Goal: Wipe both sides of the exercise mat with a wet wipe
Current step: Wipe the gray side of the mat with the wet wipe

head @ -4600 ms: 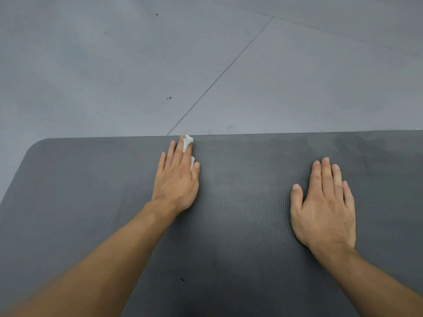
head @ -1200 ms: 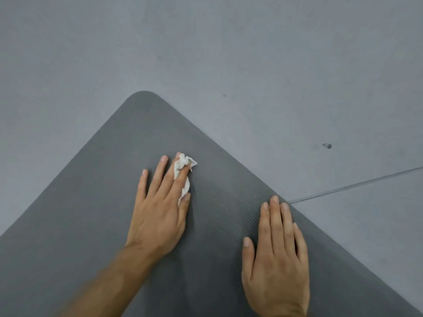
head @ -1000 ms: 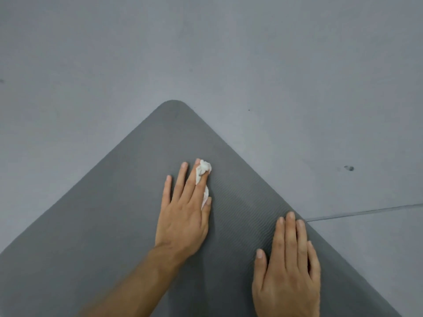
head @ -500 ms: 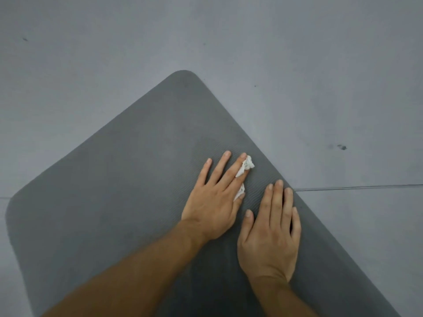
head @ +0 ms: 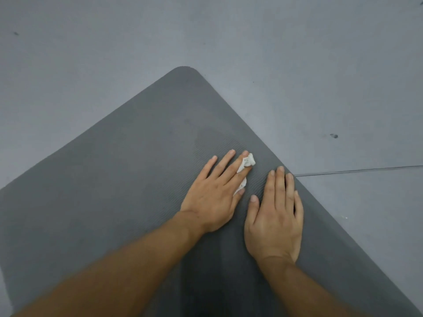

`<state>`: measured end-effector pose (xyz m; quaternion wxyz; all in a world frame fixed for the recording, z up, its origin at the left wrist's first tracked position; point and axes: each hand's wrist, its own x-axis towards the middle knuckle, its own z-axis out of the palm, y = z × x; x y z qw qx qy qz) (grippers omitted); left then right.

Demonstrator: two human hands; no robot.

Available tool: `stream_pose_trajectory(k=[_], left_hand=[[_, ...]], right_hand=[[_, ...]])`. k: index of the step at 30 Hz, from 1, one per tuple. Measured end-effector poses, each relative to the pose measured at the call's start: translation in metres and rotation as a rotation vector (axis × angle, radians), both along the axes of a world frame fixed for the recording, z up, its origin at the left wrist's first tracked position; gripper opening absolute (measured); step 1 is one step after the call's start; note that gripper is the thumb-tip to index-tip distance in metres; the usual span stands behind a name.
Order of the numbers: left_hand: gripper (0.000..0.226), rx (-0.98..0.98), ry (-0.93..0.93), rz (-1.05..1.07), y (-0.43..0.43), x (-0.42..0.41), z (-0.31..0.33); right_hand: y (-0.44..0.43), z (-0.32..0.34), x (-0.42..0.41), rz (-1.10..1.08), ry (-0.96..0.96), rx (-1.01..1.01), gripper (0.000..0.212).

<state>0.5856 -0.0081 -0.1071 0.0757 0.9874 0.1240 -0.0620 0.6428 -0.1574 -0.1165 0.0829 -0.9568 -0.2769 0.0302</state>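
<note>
Exercise mat [head: 114, 179] under left hand [head: 212, 197] pressing wet wipe [head: 248, 161].

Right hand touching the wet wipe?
Apart. Head view: strip of bare mat separates the right hand from the wet wipe pinned under the left hand.

Looked like a plain indoor floor space, home or gym impossible to tell. Showed only a smooth grey floor [head: 96, 56] laid in large panels, with one thin seam [head: 357, 171] (plus a few dark specks [head: 334, 135]) and a dark grey exercise mat [head: 109, 179] spread flat on it.
</note>
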Motion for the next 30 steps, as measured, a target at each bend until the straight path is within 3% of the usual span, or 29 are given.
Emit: stream_pose_trajectory(k=[14, 25, 30], left_hand=[[0.067, -0.045, -0.091, 0.349, 0.047, -0.030, -0.003], [0.061, -0.063, -0.071, 0.114, -0.013, -0.054, -0.004], [0.065, -0.074, -0.015, 0.226, 0.031, -0.090, 0.006]], right_hand=[[0.004, 0.002, 0.000, 0.006, -0.034, -0.046, 0.067], [0.003, -0.001, -0.001, 0.025, -0.065, 0.008, 0.067], [0.001, -0.001, -0.001, 0.066, -0.050, -0.022, 0.069]])
